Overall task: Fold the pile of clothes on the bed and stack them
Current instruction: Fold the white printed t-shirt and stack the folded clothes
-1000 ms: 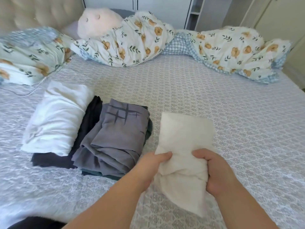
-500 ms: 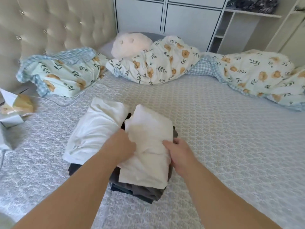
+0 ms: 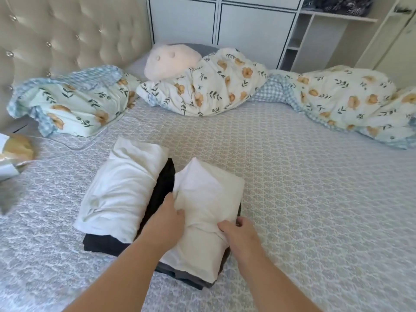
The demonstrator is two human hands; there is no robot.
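Observation:
A folded cream garment (image 3: 207, 208) lies on top of a stack of grey and dark folded clothes (image 3: 193, 278) on the bed (image 3: 315, 199). My left hand (image 3: 167, 221) pinches the cream garment at its left edge. My right hand (image 3: 239, 233) holds its right edge, fingers curled into the fabric. To the left, a folded white garment (image 3: 121, 190) rests on a dark folded garment (image 3: 101, 243), touching the other stack.
A floral duvet (image 3: 337, 104) is bunched along the far side, with a floral pillow (image 3: 74, 104) and a pink plush cushion (image 3: 171, 59) by the tufted headboard (image 3: 67, 34). A thin white cable (image 3: 74, 147) trails at left. White cabinets (image 3: 225, 25) stand behind.
The cream garment was carried from the bare bed on the right onto the grey stack, covering the grey top piece. Both hands stayed on it and now press its near half.

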